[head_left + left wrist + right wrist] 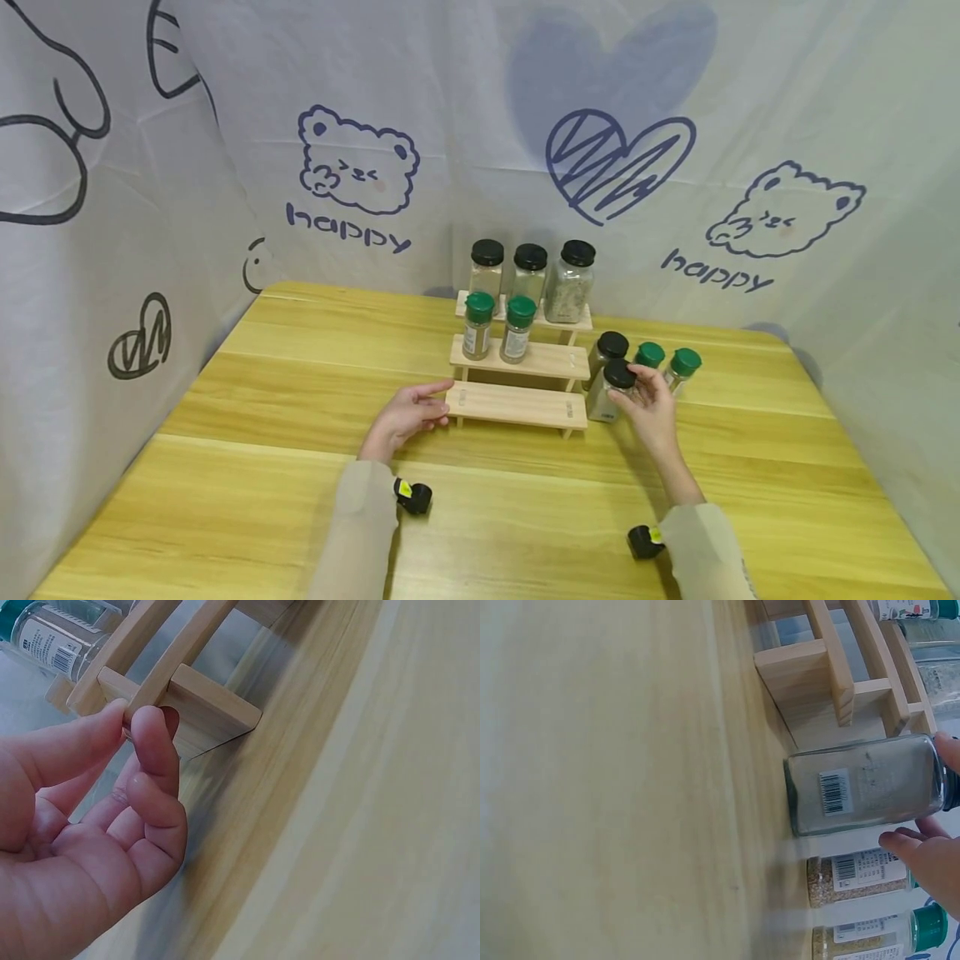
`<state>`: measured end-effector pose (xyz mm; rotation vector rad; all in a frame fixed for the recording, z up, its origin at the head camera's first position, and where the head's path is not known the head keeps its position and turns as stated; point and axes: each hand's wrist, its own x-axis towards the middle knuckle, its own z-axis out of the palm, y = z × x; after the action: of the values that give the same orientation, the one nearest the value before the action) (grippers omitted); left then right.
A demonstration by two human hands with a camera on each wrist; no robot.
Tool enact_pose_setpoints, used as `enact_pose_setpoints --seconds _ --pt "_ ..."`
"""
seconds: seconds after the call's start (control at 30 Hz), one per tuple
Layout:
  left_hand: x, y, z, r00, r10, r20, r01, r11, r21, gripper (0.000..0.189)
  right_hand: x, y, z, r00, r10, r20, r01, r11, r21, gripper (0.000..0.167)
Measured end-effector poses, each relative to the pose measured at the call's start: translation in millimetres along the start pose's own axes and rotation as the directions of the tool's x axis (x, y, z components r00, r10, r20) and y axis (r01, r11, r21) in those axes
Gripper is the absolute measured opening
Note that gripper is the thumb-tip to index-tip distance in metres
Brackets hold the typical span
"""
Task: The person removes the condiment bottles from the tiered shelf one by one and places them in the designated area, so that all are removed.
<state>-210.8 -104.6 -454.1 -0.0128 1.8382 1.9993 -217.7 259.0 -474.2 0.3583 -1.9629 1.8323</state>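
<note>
A three-step wooden spice rack [517,404] stands on the table. My left hand [405,417] pinches the left end of its lowest board between thumb and forefinger, as the left wrist view shows close up. With thumb and fingers at its black cap, my right hand [654,408] holds a square glass jar [870,787] just right of the rack. A barcode label is on the jar's side. Two green-capped shakers [477,333] stand on the middle step. On the top step are three black-capped jars [570,287].
Behind the held jar is another black-capped jar [611,343]. Two green-capped shakers [859,877] stand to its right, partly hidden by my right hand in the head view. A white cloth [450,167] with drawings hangs behind the wooden table [262,500].
</note>
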Motion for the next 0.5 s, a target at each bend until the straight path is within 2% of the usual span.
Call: enact_pose_setpoints --seconds 0.17,0.4,0.43,0.5 --pt "-0.2 0.4 0.4 1.0 0.004 -0.001 -0.004 1.0 0.006 0.047 3.1 18 -10 1.0 0.004 -0.018 -0.004 1.0 -0.003 0.049" --pt "-0.3 1.1 0.7 1.0 0.004 0.002 -0.004 1.0 0.002 0.047 0.1 -59 11 0.985 0.136 -0.109 -0.145 0.986 -0.086 0.037" --pt "0.0 1.0 0.6 1.0 0.003 0.001 -0.003 1.0 0.001 0.047 1.0 -48 7 0.99 0.106 -0.092 -0.111 0.992 -0.053 0.036" --pt "0.3 0.7 0.4 1.0 0.005 0.002 -0.005 1.0 0.0 0.047 1.6 -47 4 0.992 0.081 -0.094 -0.089 0.993 -0.081 0.034"
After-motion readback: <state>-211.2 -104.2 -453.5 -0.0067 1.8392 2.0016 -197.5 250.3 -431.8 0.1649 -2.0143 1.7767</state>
